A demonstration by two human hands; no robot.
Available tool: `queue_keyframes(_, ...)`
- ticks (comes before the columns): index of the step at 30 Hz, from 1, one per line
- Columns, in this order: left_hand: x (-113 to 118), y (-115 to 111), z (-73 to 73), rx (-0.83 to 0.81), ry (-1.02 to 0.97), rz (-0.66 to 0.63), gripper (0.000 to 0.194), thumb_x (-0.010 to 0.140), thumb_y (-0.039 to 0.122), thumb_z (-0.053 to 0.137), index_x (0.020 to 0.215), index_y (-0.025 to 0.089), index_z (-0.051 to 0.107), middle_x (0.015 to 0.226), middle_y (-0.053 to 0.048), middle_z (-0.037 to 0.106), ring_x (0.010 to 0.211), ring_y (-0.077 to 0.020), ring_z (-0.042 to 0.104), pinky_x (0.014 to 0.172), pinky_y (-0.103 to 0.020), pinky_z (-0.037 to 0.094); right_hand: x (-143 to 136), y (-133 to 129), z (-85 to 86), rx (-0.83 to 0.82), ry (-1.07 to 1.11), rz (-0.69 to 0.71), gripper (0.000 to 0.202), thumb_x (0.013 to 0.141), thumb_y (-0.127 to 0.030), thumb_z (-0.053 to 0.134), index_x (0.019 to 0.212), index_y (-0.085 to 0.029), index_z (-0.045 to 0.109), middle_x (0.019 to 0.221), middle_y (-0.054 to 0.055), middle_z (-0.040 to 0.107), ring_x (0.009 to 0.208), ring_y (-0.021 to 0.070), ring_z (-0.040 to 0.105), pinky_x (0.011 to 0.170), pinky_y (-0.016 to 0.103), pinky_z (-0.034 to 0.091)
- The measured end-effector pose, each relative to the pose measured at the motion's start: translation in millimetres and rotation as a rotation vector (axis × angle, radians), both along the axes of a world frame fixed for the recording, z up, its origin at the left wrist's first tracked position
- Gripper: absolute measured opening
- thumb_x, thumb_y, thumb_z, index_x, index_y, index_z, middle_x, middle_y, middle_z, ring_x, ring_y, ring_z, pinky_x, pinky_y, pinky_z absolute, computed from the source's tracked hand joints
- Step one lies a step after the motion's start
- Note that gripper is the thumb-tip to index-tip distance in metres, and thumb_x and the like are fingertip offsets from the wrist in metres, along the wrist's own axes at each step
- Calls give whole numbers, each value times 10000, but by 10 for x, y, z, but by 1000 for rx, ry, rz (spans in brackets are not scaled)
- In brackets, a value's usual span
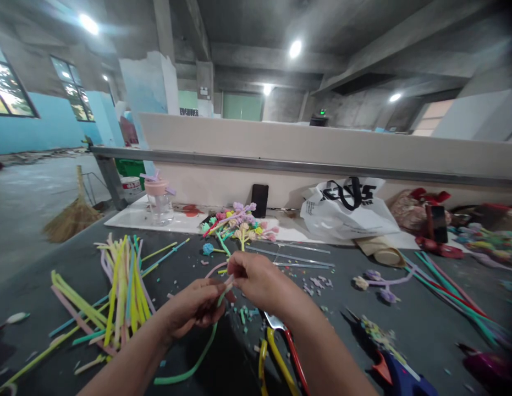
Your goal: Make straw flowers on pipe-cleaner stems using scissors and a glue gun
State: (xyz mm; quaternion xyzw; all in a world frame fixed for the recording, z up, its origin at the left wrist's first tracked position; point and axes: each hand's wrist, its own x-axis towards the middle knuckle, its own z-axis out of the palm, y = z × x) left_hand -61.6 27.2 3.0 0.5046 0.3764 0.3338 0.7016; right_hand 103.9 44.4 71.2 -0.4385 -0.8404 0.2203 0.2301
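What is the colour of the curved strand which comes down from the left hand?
The strand is mint green; the head view shows it best.

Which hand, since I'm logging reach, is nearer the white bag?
Right. The right hand is in front of the white bag, to its left; the left hand is farther left and lower in view.

The left hand [202, 305] and right hand [258, 278] are bare, with rounded fingers [237, 264]. The left forearm [134, 352] and right forearm [317, 335], also bare, widen from the wrists [286, 297].
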Motion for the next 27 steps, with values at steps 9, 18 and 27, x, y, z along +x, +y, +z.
queue_keyframes(9,-9,26,-44,1,50,-4,329,788,452,476,647,155,496,397,60,410,321,-25,224,331,-168,105,-35,0,-77,24,-28,-34,208,633,-49,511,773,-202,519,653,-44,528,597,86,455,511,180,273)
queue_keyframes(18,-36,40,-12,10,47,9,356,759,466,515,759,117,586,434,66,393,363,-22,202,369,-170,84,-7,86,-122,-84,19,-43,174,659,-125,562,815,-201,545,693,-32,544,629,109,474,555,213,314)
queue_keyframes(27,-8,43,-5,136,116,40,397,782,507,465,740,130,580,415,73,381,359,-35,207,375,-183,111,125,188,-177,-255,105,55,156,742,-237,554,885,-196,602,758,-2,613,694,128,550,593,221,402)
